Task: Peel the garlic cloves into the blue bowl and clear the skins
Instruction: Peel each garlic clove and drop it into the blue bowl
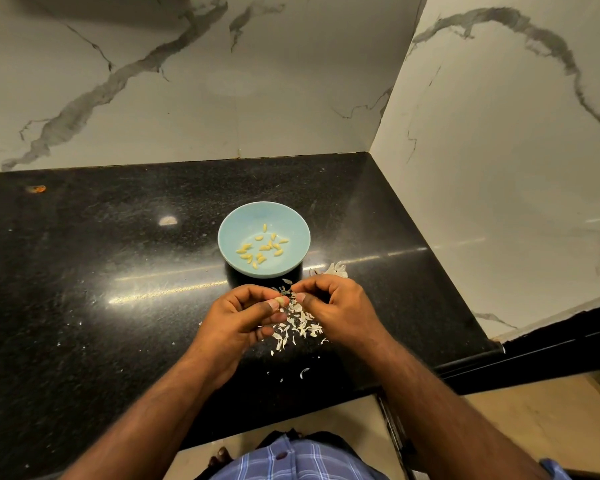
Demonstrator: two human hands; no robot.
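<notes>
The left hand [243,317] pinches a small garlic clove [280,301] between thumb and fingertips, just above the black table [84,271] and near the front rim of the blue bowl [232,223]. The right hand [336,306] has its fingers curled in toward the clove, thumb and forefinger closed as if on a scrap of skin, though what they hold is too small to make out for certain. Peeled cloves [262,249], pale yellow, lie scattered in the bowl; a litter of papery skins [298,323] covers the table under and just in front of the hands, and what looks like the remains of the garlic head [336,269] sit just right of the bowl. The clove is likely light and firm but slick once bare, so it is best held by its sides while the skin is picked off from a tip. The skins look thin, dry and feather-light: they will scatter at a breath and cling to fingers, so sweeping them together with the edge of a hand should serve better than picking them up singly. No brand, label or writing can be read anywhere in view.
</notes>
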